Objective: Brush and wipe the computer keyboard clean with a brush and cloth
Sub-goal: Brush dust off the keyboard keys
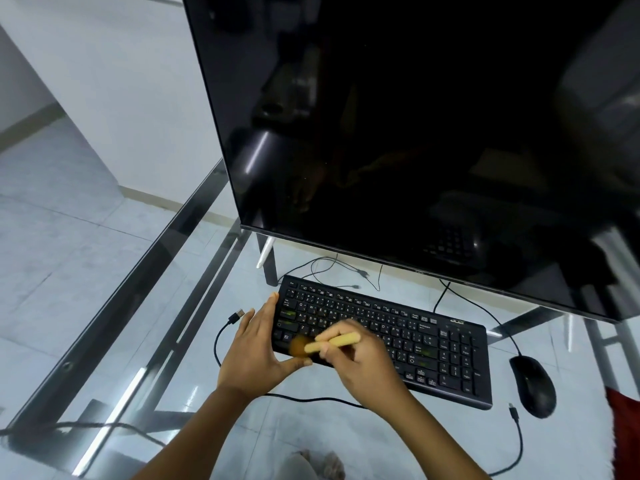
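At the left edge of the glass table (pixel 145 258) a loose USB plug (pixel 237 315) lies on its cable, just beside my left hand (pixel 254 348). That hand rests against the left end of the keyboard (pixel 391 336), fingers stretched out and held close together along its short side, thumb lying along the near edge, so I am bracing it rather than gripping anything.

Next comes the brush (pixel 323 344). Its pale wooden handle is pinched in my right hand (pixel 363 358), fingers curled shut around it, and its brown bristle head, blurred here, sits on the lower left keys, close to my left thumb.

I judge I am in the brushing stage and early in it, since the bristles are at the left end and the rest of the board stretches away to the right. I cannot tell which keys are already swept. The wiping is not yet begun, as far as I can see: a red cloth (pixel 623 431) lies at the right edge of the table, well apart from my hands.

The keyboard is black, full-sized with a number pad, lying at a slant in front of the dark monitor (pixel 415 133). Any dust on it is too fine to make out. A black mouse (pixel 533 384) sits just beside its right end.
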Demonstrator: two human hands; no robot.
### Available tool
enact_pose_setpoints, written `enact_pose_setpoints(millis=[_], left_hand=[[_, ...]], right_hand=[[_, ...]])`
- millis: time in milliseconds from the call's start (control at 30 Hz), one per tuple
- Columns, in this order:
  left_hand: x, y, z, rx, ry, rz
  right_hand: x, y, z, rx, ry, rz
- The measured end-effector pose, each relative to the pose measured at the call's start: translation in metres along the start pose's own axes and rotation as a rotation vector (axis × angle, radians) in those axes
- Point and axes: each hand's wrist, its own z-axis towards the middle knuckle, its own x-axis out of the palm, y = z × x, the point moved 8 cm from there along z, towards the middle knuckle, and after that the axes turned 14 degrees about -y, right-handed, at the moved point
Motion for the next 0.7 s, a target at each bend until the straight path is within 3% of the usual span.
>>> enact_pose_setpoints(millis=[100, 200, 300, 333, 433, 500, 567, 600, 700], left_hand=[[-0.002, -0.003, 0.0, 0.016, -0.01, 0.01], [-0.004, -0.005, 0.0, 0.014, -0.027, -0.001], [-0.003, -0.005, 0.0, 0.017, -0.024, 0.009], [-0.003, -0.004, -0.001, 0.019, -0.021, 0.012], [-0.003, -0.004, 0.0, 0.004, -0.005, -0.004], [0.0, -0.002, -0.001, -0.023, 0.027, -0.005], [0.002, 0.0, -0.002, -0.03, 0.048, -0.006], [0.002, 0.001, -0.002, -0.027, 0.043, -0.01], [0.002, 0.001, -0.001, -0.013, 0.02, -0.011]], right_hand=[[-0.018, -0.009, 0.002, -0.022, -0.119, -0.075], [-0.005, -0.013, -0.005, 0.087, 0.057, -0.012], [-0.018, -0.015, 0.002, 0.073, -0.129, -0.024], [-0.02, -0.02, 0.004, 0.131, -0.141, -0.006], [-0.004, -0.035, 0.005, 0.41, 0.036, 0.169], [-0.017, -0.041, 0.02, 0.437, -0.126, 0.124], [-0.037, -0.036, 0.037, 0.321, -0.35, 0.05], [-0.038, -0.032, 0.045, 0.282, -0.367, 0.05], [-0.008, -0.017, 0.058, 0.295, -0.102, 0.049]])
